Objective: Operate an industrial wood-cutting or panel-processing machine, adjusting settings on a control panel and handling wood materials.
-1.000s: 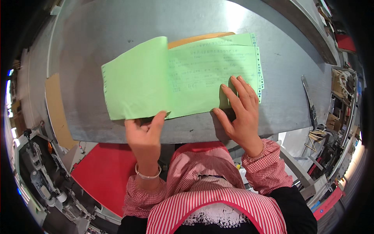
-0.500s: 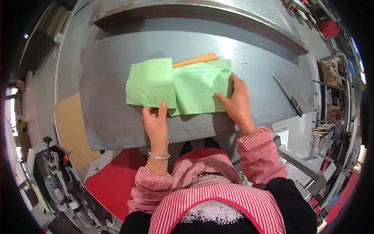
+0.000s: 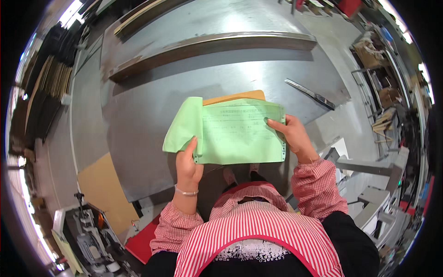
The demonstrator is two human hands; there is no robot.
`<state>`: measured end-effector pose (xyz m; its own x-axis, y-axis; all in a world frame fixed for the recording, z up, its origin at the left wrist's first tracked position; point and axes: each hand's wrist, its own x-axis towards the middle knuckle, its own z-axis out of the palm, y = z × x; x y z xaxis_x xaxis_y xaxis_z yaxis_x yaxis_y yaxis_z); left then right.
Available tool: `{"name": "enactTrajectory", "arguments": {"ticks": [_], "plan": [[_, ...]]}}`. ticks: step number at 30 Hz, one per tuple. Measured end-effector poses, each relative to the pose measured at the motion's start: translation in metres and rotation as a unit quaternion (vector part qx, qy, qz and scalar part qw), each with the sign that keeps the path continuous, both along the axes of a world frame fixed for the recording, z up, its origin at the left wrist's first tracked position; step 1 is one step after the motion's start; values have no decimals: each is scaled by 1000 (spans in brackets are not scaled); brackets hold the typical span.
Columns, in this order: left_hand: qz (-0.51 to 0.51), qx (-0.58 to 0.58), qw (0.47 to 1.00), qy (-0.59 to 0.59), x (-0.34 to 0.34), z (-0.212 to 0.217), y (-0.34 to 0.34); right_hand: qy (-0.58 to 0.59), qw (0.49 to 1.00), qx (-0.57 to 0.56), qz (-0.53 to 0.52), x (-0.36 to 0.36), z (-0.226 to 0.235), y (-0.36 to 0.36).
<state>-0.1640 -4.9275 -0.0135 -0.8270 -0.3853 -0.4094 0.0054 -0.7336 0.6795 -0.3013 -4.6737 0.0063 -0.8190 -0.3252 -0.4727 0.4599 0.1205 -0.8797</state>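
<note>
A light green printed paper form point(image 3: 242, 138) with punched holes along its side edges is held up in front of me, above the metal table point(image 3: 138, 124). Its left part is folded over as a flap point(image 3: 182, 127). My left hand point(image 3: 188, 164) pinches the lower edge by the fold, thumb on top. With the thumb on its face and the fingers behind, my right hand point(image 3: 295, 134) grips the right edge. An orange-tan flat piece point(image 3: 235, 97) sticks out past the paper's far edge; the rest of it is hidden.
A long metal bar point(image 3: 217, 44) lies across the table beyond the paper. To the right is a cutter knife point(image 3: 311, 94) with a black handle. A brown board point(image 3: 108, 191) and a machine point(image 3: 92, 240) stand at the lower left, grey metal equipment point(image 3: 369, 168) at the right.
Both hands have lifted the green paper off the table toward me, and its printed face shows more plainly. My right hand has closed on the right edge. The view has tilted up.
</note>
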Motion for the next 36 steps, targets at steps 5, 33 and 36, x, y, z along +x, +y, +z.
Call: {"name": "enactTrajectory", "arguments": {"ticks": [5, 33, 36], "plan": [[-69, -25, 995, 65, -5, 93, 40, 17, 984, -138, -111, 17, 42, 63], [-237, -29, 958, 161, -137, 156, 362, 122, 908, -242, -320, -19, 87, 400], [-259, -26, 953, 157, -144, 158, 386, 132, 904, -250, -322, -22, 81, 427]]}}
